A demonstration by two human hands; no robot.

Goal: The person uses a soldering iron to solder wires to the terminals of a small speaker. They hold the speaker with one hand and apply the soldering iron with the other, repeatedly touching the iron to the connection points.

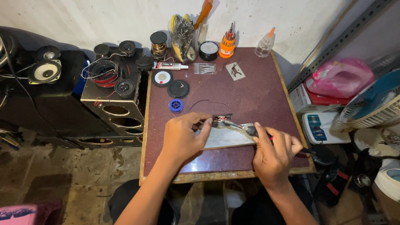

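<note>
Head view shows two bare hands over a dark red desk [258, 96]. The left hand [181, 139] sits near the middle of the desk, and its fingers [203, 121] curl closed on a small metal part [221, 120]. The part lies just past those fingertips, to their right, touching them. It rests at the far edge of a flat grey plate [227, 137] that lies on the desk under both hands. The right hand [273, 156] is closed around the handle of a soldering iron [250, 130]. The iron is long and thin. Its long axis runs from the right hand up and to the left, and its tip points at the small part and seems to touch it. So the part lies left of the right hand and right of the left fingers, between the two hands. The left hand is nearer to it. A thin black wire [208, 102] curves on the desk just beyond the part. Farther back are a blue spool [176, 105], round black caps [178, 88] and a glue tube [170, 66].
</note>
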